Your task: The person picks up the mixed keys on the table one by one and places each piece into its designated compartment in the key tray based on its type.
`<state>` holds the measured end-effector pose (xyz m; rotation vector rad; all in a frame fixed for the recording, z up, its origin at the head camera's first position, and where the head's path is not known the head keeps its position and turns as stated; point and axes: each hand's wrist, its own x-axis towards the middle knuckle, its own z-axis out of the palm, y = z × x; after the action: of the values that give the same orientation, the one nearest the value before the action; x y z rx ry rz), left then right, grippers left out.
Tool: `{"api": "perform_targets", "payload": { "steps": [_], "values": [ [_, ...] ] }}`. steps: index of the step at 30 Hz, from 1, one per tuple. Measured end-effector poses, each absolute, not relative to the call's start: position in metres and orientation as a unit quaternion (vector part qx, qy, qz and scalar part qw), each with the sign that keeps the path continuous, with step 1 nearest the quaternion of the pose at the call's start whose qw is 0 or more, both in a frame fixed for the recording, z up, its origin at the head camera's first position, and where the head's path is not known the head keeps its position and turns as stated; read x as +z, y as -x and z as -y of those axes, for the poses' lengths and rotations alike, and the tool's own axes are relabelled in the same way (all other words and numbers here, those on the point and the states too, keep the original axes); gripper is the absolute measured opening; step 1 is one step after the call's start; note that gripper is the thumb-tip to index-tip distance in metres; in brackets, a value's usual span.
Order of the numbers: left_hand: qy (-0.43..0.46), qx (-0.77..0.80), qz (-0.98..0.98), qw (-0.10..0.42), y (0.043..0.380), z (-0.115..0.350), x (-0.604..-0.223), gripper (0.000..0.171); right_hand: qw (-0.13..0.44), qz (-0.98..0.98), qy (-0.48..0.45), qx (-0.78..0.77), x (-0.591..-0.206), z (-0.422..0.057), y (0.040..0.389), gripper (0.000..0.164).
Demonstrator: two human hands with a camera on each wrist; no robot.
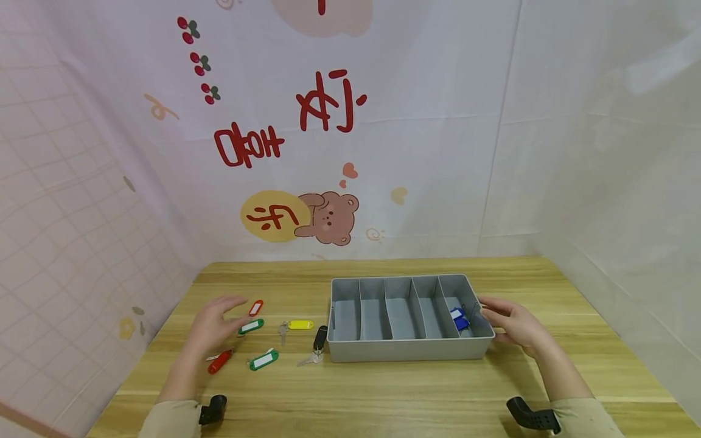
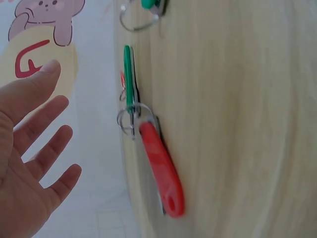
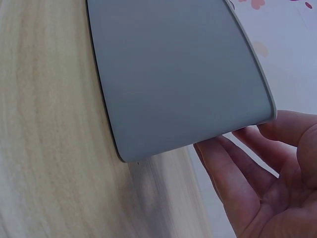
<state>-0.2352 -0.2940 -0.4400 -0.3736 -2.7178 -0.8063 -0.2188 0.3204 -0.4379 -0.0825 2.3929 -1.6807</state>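
My left hand (image 1: 215, 322) hovers with spread, relaxed fingers over the left part of the table, holding nothing. By its thumb lies a green key tag (image 1: 251, 326), with a small red key tag (image 1: 255, 308) just behind. Below the hand is a red key fob (image 2: 162, 168) with a metal ring. On the right, my right hand (image 1: 515, 325) grips the end wall of a grey divided box (image 1: 405, 350), thumb at the rim and fingers against the outside. Blue key tags (image 1: 460, 319) lie in the box's rightmost compartment.
Another green key tag (image 1: 264, 360) lies nearer the front. A yellow key tag (image 1: 300, 325) with a key lies left of the box, and a black key tag (image 1: 320, 337) with keys lies close beside its left end. A printed white cloth (image 1: 427, 152) hangs behind the table.
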Motion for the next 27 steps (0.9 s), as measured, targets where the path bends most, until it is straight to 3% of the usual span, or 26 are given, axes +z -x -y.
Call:
{"api": "perform_targets", "payload": {
  "steps": [16,27],
  "values": [
    [0.123,-0.281,0.945,0.116,0.236,0.316,-0.450,0.039,0.108,-0.811,0.033,-0.573,-0.437,-0.319,0.219,0.059],
    [0.112,-0.303,0.943,0.072,0.236,0.323,-0.452,0.035,0.107,-0.815,0.027,-0.569,-0.436,-0.320,0.218,0.060]
  ]
}}
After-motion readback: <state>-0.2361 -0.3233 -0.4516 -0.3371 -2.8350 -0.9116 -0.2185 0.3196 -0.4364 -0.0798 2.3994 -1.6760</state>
